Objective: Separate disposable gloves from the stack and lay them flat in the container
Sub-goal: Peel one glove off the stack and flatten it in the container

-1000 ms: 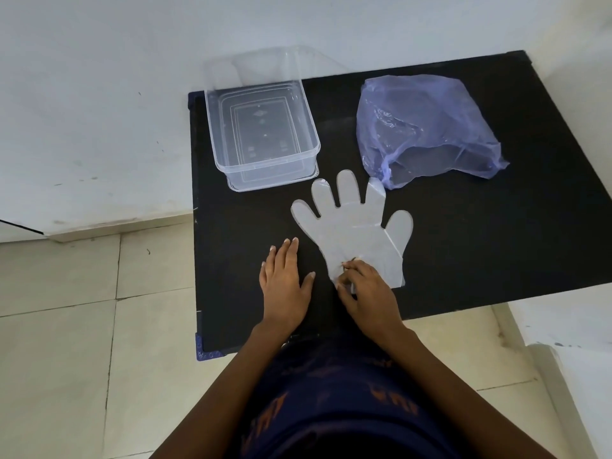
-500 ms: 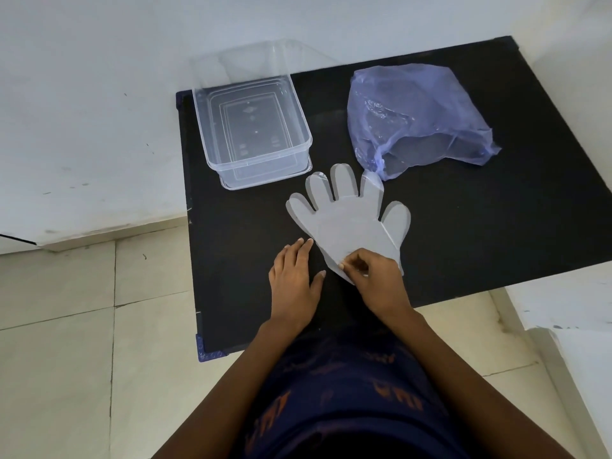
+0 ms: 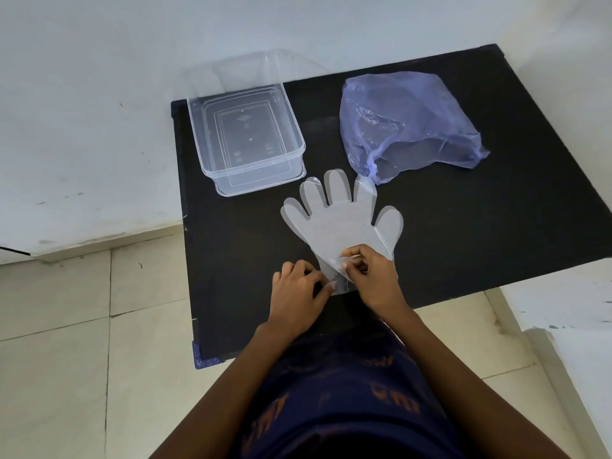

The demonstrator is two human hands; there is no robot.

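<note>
The left hand (image 3: 298,286) has moved from lying flat on the surface (image 3: 496,226) to join the right hand (image 3: 371,276) in pinching the cuff of the glove stack (image 3: 341,223), just beside the empty container (image 3: 245,134), so peeling has begun.

Soft, even daylight fills the room, brightest on the white wall (image 3: 99,94) across the upper left of the frame; the black table (image 3: 463,243) shows little glare, shadows stay faint, edges bow from the wide lens, and the dark clothing (image 3: 347,409) at the bottom looks slightly soft
</note>
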